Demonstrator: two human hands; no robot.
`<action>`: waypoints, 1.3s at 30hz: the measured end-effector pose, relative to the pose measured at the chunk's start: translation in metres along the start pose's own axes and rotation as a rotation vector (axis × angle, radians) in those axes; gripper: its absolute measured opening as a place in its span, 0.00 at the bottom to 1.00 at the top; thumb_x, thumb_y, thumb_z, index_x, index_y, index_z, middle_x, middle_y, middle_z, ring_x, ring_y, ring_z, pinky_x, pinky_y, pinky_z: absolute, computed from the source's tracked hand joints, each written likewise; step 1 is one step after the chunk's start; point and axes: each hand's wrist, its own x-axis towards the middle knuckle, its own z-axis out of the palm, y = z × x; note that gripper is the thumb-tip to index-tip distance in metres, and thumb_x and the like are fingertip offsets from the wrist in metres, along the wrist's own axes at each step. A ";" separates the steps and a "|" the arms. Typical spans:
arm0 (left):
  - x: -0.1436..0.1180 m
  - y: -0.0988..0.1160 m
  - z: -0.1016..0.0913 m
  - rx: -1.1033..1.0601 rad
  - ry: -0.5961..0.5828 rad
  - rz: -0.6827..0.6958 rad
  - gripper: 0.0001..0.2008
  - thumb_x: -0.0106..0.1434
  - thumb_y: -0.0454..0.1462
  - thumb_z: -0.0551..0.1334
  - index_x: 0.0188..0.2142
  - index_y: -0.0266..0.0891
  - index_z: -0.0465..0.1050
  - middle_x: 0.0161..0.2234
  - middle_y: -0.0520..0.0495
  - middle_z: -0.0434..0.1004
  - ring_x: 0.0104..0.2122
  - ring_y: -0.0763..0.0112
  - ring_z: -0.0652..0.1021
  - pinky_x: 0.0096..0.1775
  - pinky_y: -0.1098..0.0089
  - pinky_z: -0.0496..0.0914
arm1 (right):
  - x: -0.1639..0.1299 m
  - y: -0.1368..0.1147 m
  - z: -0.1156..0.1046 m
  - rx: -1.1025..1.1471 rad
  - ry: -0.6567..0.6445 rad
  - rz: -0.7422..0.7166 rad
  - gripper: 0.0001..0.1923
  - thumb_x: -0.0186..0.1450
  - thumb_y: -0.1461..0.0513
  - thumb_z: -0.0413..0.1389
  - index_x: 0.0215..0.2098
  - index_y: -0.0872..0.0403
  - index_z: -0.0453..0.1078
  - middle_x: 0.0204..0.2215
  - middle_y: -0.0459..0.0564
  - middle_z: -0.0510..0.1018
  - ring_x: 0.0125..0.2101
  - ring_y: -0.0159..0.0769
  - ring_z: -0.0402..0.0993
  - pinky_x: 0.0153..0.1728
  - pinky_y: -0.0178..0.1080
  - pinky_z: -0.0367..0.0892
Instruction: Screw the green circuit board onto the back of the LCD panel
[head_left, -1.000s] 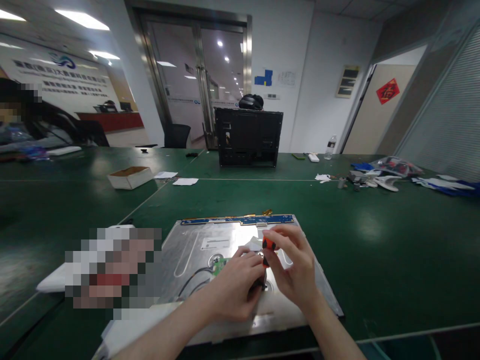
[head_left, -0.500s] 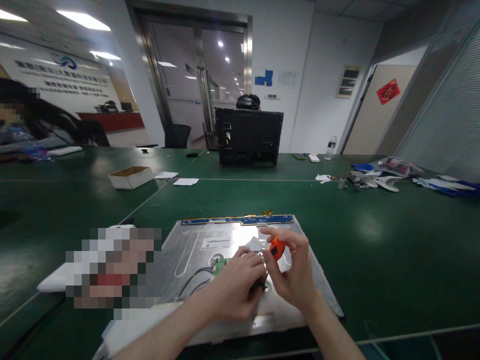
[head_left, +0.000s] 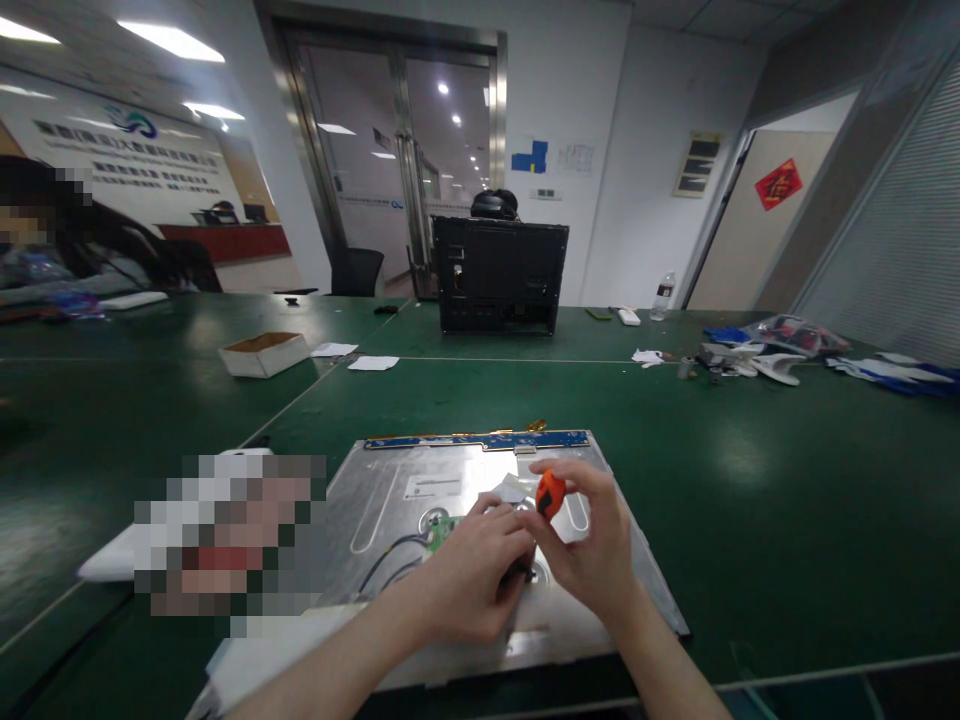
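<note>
A silvery metal panel (head_left: 465,640), which looks like the back of a flat display, lies before me with a blue circuit strip (head_left: 540,438) along its far edge. My right hand (head_left: 592,540) pinches the orange and black handle of a screwdriver (head_left: 550,495) between thumb and fingers, above the panel. Its shaft and tip are hidden. My left hand (head_left: 480,565) rests on the panel just left of it, fingers curled together; what they hold is hidden. Beside the left fingers a small green circuit board (head_left: 441,534) with dark cables (head_left: 390,548) shows, partly covered.
Left of the panel lies a white object (head_left: 112,560), partly blurred out. Farther off are an open box (head_left: 264,356), paper slips (head_left: 373,363) and an upright black monitor casing (head_left: 499,275). Scraps and bags (head_left: 795,335) lie at right, near a bottle (head_left: 663,297). Someone sits at far left.
The screwdriver handle has turned a little in my right fingers, and that hand has shifted slightly right. My left hand stays in place.
</note>
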 end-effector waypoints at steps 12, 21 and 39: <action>0.001 0.000 0.000 0.011 -0.010 -0.010 0.09 0.52 0.29 0.57 0.34 0.41 0.66 0.36 0.46 0.72 0.38 0.61 0.71 0.43 0.59 0.60 | 0.001 -0.002 -0.004 -0.041 -0.020 -0.009 0.21 0.61 0.70 0.52 0.52 0.53 0.61 0.42 0.54 0.72 0.40 0.38 0.71 0.33 0.39 0.71; 0.002 0.004 -0.006 -0.012 -0.013 -0.004 0.07 0.51 0.29 0.57 0.30 0.40 0.65 0.33 0.49 0.73 0.35 0.64 0.71 0.45 0.60 0.60 | 0.001 -0.002 -0.001 -0.072 0.038 -0.024 0.19 0.60 0.65 0.58 0.48 0.51 0.59 0.33 0.48 0.76 0.34 0.36 0.75 0.32 0.38 0.72; 0.001 0.000 0.000 -0.012 -0.004 -0.008 0.07 0.54 0.30 0.58 0.33 0.40 0.66 0.36 0.47 0.73 0.37 0.62 0.72 0.44 0.59 0.60 | 0.002 -0.002 -0.001 -0.085 0.016 -0.022 0.17 0.62 0.64 0.57 0.49 0.50 0.60 0.35 0.49 0.75 0.33 0.36 0.73 0.33 0.40 0.72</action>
